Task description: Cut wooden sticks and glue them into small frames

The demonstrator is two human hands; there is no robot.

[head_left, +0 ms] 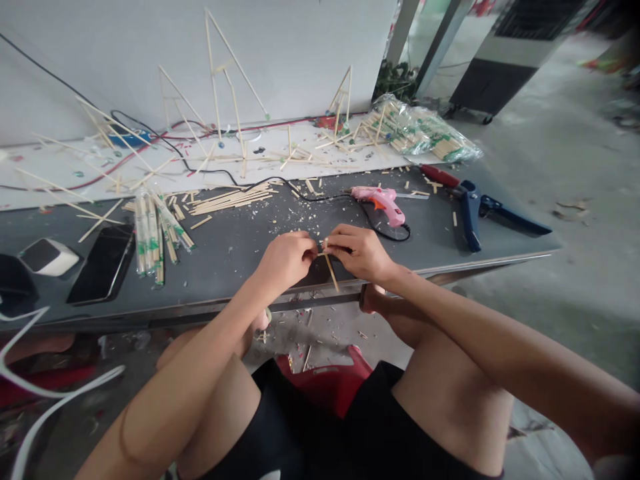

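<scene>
Close to the table's front edge, my left hand point(289, 257) and my right hand point(361, 252) meet with fingertips pinched. Between them is a small piece made of wooden sticks point(332, 272); one stick slants down toward me, and a short crosspiece sits at its top. Fingers cover most of the joint. Beyond my right hand lies a pink glue gun point(381, 201) with a black cord. Farther left is a pile of loose thin wooden sticks point(233, 199), with wrapped chopsticks point(150, 233) beside it.
Stick frames point(235, 100) stand along the wall on a white strip point(173, 160). Bagged chopsticks point(430, 130) lie at the back right, near blue-handled cutters point(473, 207). A phone point(103, 263) and a white box-shaped device point(49, 257) are at left. Scraps litter the grey tabletop point(225, 260).
</scene>
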